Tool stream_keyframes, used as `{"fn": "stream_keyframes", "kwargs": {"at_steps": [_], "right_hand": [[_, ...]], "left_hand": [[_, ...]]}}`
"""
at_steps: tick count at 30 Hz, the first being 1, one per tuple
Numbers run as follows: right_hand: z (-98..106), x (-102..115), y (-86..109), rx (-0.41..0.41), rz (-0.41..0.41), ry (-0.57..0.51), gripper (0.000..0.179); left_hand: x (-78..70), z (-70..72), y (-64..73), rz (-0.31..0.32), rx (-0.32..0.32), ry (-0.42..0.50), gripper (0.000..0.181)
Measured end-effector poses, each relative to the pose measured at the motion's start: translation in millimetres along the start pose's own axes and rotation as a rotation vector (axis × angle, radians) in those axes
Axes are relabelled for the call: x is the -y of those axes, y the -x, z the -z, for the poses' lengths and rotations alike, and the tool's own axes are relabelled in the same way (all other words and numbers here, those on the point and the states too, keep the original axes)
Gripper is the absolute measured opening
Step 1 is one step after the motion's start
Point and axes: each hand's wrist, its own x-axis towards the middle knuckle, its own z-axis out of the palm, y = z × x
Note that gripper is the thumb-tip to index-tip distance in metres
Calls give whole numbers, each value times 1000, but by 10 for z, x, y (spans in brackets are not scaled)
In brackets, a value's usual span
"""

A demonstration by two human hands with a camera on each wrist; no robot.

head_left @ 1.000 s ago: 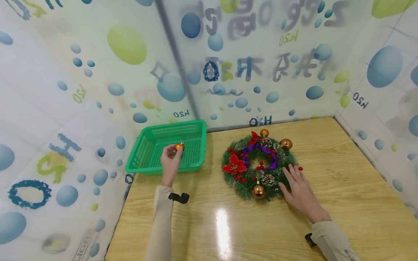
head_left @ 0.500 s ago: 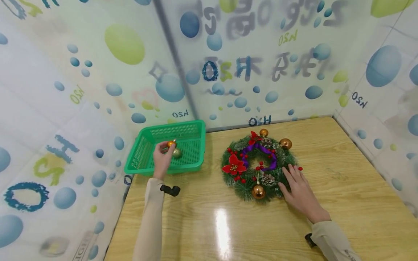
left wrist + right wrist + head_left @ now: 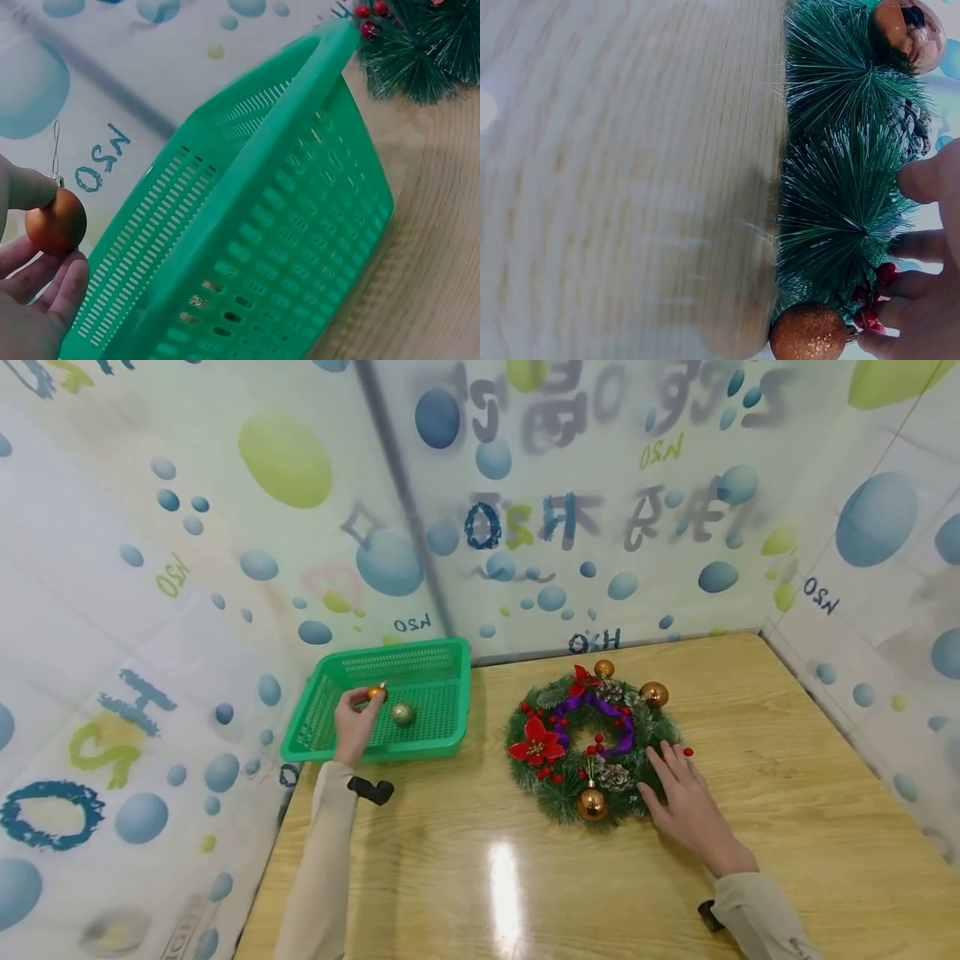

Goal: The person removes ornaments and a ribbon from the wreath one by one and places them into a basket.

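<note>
My left hand (image 3: 354, 724) pinches a small copper-orange Christmas ball (image 3: 60, 223) between thumb and fingers, over the left part of the green plastic basket (image 3: 459, 710). A thin hanging loop sticks up from its cap in the left wrist view. A gold glittery ball (image 3: 402, 714) lies in the basket, right of this hand. My right hand (image 3: 690, 810) rests with its fingers extended on the right edge of a green Christmas wreath (image 3: 558, 793). The wreath bears red poinsettias (image 3: 537, 742), a purple ribbon (image 3: 624, 735), pine cones, red berries and copper balls (image 3: 592, 803).
Basket and wreath sit apart on a wooden table (image 3: 450, 843), the basket at the back left. Patterned sheeting (image 3: 510, 568) with blue and green dots rises behind the table and at both sides. A copper glitter ball (image 3: 808, 334) hangs at the wreath's edge near the right fingers.
My left hand has moved left over the basket with the copper-orange ball, which uncovers the gold ball lying there. The right hand stays at the wreath.
</note>
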Motion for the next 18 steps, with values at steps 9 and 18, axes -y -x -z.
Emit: {"fn": "stream_keyframes", "kwargs": {"at_steps": [9,18], "right_hand": [[-14,-7,11,1,-4,-7,60],[-14,-4,21,2,-4,-3,60]], "left_hand": [[63,65,-47,74,17,-85,50],[97,77,-75,133,28,-100,52]]}}
